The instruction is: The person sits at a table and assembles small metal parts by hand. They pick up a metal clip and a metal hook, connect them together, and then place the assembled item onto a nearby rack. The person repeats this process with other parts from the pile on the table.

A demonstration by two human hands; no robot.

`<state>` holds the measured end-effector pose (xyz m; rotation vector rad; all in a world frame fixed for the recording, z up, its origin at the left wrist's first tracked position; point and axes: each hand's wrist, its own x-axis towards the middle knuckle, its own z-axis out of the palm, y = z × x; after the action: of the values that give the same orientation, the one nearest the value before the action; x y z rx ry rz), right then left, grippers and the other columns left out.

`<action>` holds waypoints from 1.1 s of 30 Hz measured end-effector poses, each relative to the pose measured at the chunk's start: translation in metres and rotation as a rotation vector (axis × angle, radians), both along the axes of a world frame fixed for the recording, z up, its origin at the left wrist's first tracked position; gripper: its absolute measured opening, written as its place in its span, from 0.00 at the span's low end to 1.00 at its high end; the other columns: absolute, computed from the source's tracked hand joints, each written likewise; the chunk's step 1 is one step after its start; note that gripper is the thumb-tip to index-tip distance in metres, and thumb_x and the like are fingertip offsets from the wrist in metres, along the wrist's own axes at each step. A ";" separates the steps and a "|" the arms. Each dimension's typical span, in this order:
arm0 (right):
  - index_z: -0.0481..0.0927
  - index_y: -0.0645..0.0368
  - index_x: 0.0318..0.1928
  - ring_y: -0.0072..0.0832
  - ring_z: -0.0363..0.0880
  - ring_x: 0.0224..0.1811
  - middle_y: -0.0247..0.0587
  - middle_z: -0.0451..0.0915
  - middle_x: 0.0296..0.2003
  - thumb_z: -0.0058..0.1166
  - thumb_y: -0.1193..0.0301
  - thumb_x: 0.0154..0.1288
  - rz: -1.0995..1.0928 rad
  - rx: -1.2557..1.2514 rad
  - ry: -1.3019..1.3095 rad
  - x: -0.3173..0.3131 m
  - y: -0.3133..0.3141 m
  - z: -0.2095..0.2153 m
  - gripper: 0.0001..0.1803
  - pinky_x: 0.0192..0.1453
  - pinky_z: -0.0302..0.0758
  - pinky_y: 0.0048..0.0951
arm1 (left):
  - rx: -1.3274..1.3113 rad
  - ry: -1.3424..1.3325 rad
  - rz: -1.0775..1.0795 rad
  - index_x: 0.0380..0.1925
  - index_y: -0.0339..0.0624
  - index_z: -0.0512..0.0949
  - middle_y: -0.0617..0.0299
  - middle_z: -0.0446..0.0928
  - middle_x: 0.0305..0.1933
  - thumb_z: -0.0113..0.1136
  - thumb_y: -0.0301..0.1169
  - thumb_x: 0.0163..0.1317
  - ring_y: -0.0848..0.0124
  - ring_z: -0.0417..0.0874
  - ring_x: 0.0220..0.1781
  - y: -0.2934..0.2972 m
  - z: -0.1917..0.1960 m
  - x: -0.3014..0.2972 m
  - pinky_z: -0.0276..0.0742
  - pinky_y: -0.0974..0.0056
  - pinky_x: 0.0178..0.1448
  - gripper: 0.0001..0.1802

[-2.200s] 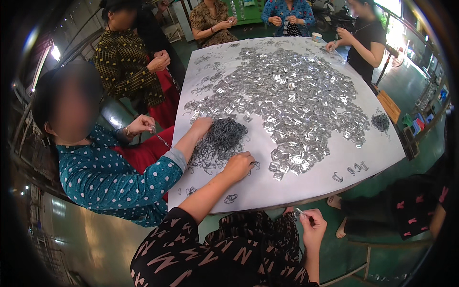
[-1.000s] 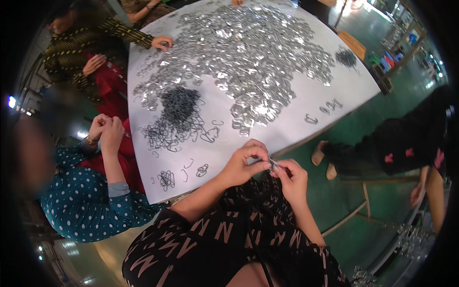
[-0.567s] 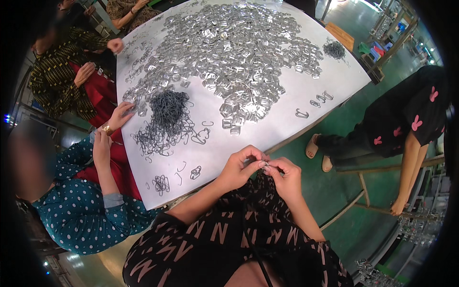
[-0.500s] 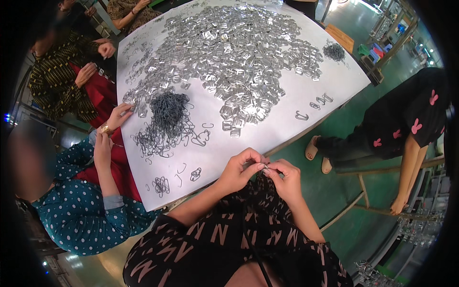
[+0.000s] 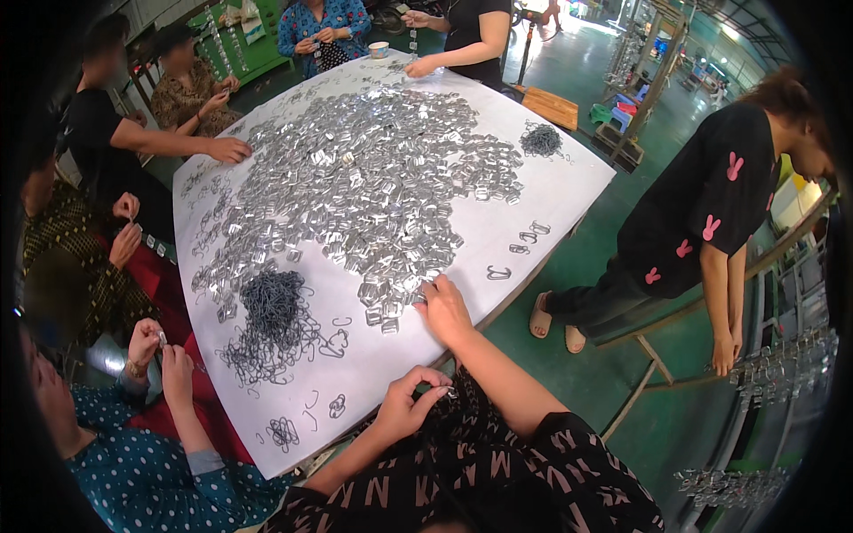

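A broad pile of small, shiny silver metal pieces (image 5: 355,195) covers much of the white tabletop. My right hand (image 5: 446,313) stretches over the table, fingers bent and pressed together at the pile's near right edge. What is under its fingertips is mostly hidden. Close to my body, just off the table edge, my left hand (image 5: 410,404) pinches a small metal bit between thumb and forefinger; its kind is too small to make out. Left of the pile's near end lies a dark heap of bent wire hooks (image 5: 274,306), with loose hooks scattered around it.
Several people work along the table's left and far sides. A person in black (image 5: 684,213) stands at the right by a wooden frame (image 5: 653,360). Another hook heap (image 5: 540,139) and a few loose hooks (image 5: 531,233) lie toward the right edge. A paper cup (image 5: 379,50) stands far back.
My hands were together at the table edge; my right hand has since reached forward to the pile, while the left stays near my body. The view has shifted, bringing more people in.
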<state>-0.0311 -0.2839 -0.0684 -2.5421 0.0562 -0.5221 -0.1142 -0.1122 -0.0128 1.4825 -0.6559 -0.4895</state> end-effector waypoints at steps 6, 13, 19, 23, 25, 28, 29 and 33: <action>0.78 0.66 0.34 0.45 0.77 0.38 0.50 0.73 0.36 0.58 0.75 0.54 0.014 -0.170 0.030 -0.002 -0.010 -0.006 0.08 0.44 0.76 0.41 | -0.035 -0.023 -0.005 0.35 0.35 0.70 0.56 0.78 0.38 0.56 0.19 0.62 0.72 0.79 0.44 0.000 -0.007 0.000 0.73 0.67 0.52 0.05; 0.78 0.67 0.32 0.41 0.81 0.33 0.51 0.78 0.32 0.53 0.79 0.55 -0.062 -0.040 0.044 -0.023 -0.027 0.012 0.05 0.38 0.79 0.35 | 0.002 -0.068 -0.008 0.34 0.35 0.70 0.56 0.79 0.39 0.56 0.19 0.62 0.74 0.78 0.43 -0.004 -0.002 0.004 0.74 0.67 0.51 0.05; 0.77 0.69 0.39 0.21 0.79 0.25 0.38 0.79 0.26 0.52 0.76 0.66 0.012 0.959 0.225 -0.073 -0.033 0.041 0.07 0.31 0.75 0.23 | -0.037 -0.078 0.029 0.34 0.35 0.70 0.56 0.79 0.39 0.56 0.19 0.62 0.74 0.78 0.43 -0.012 0.000 0.003 0.74 0.67 0.51 0.05; 0.78 0.67 0.38 0.16 0.75 0.25 0.34 0.78 0.24 0.52 0.75 0.66 0.061 1.143 0.237 -0.109 -0.022 0.064 0.07 0.30 0.72 0.19 | 0.006 -0.138 0.104 0.35 0.34 0.70 0.57 0.79 0.38 0.57 0.20 0.62 0.75 0.79 0.43 -0.020 0.007 0.007 0.75 0.68 0.51 0.05; 0.78 0.67 0.37 0.15 0.73 0.24 0.32 0.77 0.24 0.53 0.75 0.66 0.073 1.070 0.186 -0.117 -0.021 0.069 0.06 0.30 0.71 0.18 | 0.013 -0.143 0.160 0.34 0.35 0.71 0.57 0.79 0.36 0.58 0.21 0.61 0.72 0.80 0.41 -0.019 0.004 0.002 0.75 0.67 0.48 0.05; 0.79 0.66 0.37 0.14 0.72 0.24 0.30 0.77 0.24 0.54 0.76 0.65 0.089 1.050 0.151 -0.124 -0.014 0.073 0.05 0.30 0.70 0.17 | -0.018 -0.155 0.235 0.33 0.39 0.73 0.57 0.79 0.33 0.61 0.24 0.58 0.60 0.80 0.36 -0.022 -0.003 -0.001 0.73 0.64 0.42 0.06; 0.79 0.66 0.37 0.14 0.72 0.25 0.30 0.76 0.24 0.54 0.76 0.65 0.082 1.043 0.152 -0.126 -0.012 0.074 0.05 0.30 0.70 0.17 | -0.009 -0.169 0.245 0.32 0.39 0.73 0.57 0.79 0.32 0.61 0.24 0.58 0.60 0.80 0.35 -0.022 -0.004 -0.003 0.73 0.63 0.42 0.06; 0.79 0.66 0.37 0.14 0.72 0.26 0.30 0.77 0.25 0.55 0.77 0.64 0.074 0.965 0.145 -0.130 -0.011 0.079 0.04 0.32 0.70 0.17 | 0.093 -0.282 0.279 0.32 0.41 0.73 0.57 0.78 0.31 0.63 0.26 0.57 0.57 0.78 0.35 -0.021 0.000 -0.006 0.71 0.60 0.42 0.07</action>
<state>-0.1612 -0.2952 0.0107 -1.6199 0.2102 -0.1928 -0.1204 -0.1329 -0.0125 1.7175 -0.6376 -0.0965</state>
